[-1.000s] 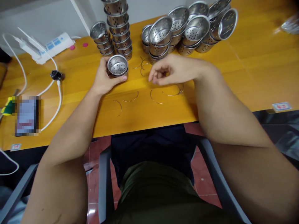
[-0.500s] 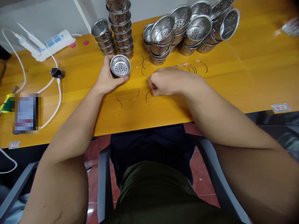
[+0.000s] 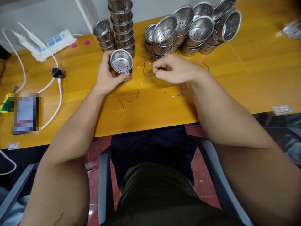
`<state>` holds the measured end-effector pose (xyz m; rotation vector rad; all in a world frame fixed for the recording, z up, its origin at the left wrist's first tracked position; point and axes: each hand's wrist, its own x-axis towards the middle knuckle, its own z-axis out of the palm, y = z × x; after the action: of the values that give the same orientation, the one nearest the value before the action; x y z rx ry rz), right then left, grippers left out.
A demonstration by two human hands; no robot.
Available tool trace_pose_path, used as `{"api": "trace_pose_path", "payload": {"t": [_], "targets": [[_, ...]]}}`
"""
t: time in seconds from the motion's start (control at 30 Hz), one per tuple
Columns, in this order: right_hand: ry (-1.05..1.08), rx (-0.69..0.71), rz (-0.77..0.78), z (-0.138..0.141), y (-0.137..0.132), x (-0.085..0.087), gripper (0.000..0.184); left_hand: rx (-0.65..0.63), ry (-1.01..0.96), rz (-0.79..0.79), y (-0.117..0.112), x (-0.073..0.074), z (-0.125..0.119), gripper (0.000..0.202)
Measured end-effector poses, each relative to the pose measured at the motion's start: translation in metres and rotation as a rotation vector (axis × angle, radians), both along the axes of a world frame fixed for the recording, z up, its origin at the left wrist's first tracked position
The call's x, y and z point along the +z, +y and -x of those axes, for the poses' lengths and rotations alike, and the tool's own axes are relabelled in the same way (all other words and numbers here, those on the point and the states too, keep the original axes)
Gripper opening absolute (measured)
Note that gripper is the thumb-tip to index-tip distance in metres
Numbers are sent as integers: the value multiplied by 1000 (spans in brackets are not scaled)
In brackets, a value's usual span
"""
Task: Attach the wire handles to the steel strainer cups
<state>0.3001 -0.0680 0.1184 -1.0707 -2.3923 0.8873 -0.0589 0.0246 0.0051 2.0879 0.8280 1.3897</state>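
Yellow table (image 3: 258,72): stacks (image 3: 122,28) made at twelve o'clock, wires (image 3: 123,107) left loose.
Left hand (image 3: 105,77) clamps cup (image 3: 121,62); right hand (image 3: 172,69) curled, contents unclear.

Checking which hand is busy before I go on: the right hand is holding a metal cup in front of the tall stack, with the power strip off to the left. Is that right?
Wrong hand: the head view shows the left hand holding the metal cup in front of the tall stack, with the power strip off to the left.
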Motion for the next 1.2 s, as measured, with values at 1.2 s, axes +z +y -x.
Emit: {"api": "trace_pose_path", "payload": {"t": [1.2], "targets": [[506,-71,87,20,31,-53,16,-254,181,-152,-35,12,-32,129]]}}
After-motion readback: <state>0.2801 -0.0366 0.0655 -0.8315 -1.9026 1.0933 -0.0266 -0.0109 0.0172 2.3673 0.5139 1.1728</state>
